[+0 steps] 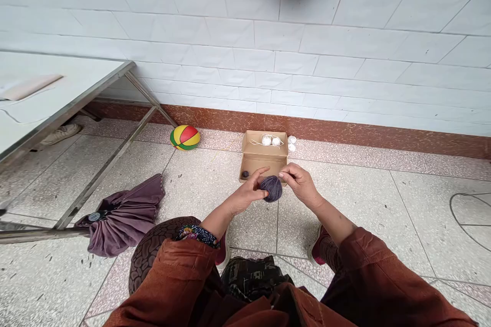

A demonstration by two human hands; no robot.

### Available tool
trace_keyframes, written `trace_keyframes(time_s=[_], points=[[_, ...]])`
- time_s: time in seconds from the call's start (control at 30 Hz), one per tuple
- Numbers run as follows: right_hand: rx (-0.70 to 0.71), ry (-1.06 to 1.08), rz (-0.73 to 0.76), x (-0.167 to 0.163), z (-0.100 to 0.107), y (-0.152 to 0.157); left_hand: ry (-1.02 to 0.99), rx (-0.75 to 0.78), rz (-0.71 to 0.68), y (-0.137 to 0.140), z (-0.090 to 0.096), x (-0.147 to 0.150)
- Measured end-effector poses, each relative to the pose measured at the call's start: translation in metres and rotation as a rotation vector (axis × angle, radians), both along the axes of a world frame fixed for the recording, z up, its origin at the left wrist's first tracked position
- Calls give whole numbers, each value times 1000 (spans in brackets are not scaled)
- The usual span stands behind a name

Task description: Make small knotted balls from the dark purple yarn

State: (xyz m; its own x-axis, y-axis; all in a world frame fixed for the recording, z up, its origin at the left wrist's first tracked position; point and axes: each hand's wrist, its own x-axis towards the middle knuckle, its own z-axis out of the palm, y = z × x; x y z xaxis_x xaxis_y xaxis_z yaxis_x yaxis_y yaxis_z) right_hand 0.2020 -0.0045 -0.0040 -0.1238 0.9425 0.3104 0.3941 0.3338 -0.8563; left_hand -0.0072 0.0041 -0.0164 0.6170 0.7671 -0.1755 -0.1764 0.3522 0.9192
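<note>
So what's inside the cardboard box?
Far half: two white balls. Near half: a small dark ball; the hands and dark yarn cover some of it, hiding anything beneath.

Hands: two, left hand (248,193) and right hand (300,182), centre. Yarn ball (271,189), big, dark: one, centre. Open box (261,163): one, centre. Small dark ball (245,174): one, in the box's near half. White balls (266,140): two in the box's far half, plus what looks like two more just right of it. Striped ball (185,138): one, left of centre. Table (84,69): one, upper left. Purple cloth (126,214): one, lower left. Shoes: one (61,134) under the table, two (315,248) lower centre.
</note>
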Motion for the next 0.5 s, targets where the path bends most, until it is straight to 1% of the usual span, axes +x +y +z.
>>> trace_keyframes(time_s=[0.07, 0.1, 0.2, 0.3, 0.37, 0.43, 0.5], points=[[1, -19, -48, -2, -10, 2, -148, -82, -81, -4, 4, 1], [-10, -31, -62, -3, -15, 3, -211, -120, -96, -5, 7, 1], [-59, -88, -86, -6, -33, 2, -331, -184, -64, -7, 12, 6], [-115, -207, -39, -7, -46, -2, -377, -186, 38, -3, 12, 11], [-160, -320, 19, -6, -50, -7, -382, -173, 135, 3, 11, 13], [-199, -423, 80, -7, -49, -13, -362, -143, 242, 9, 10, 13], [-199, -460, 164, -8, -43, -20, -303, -91, 346, 15, 8, 13]])
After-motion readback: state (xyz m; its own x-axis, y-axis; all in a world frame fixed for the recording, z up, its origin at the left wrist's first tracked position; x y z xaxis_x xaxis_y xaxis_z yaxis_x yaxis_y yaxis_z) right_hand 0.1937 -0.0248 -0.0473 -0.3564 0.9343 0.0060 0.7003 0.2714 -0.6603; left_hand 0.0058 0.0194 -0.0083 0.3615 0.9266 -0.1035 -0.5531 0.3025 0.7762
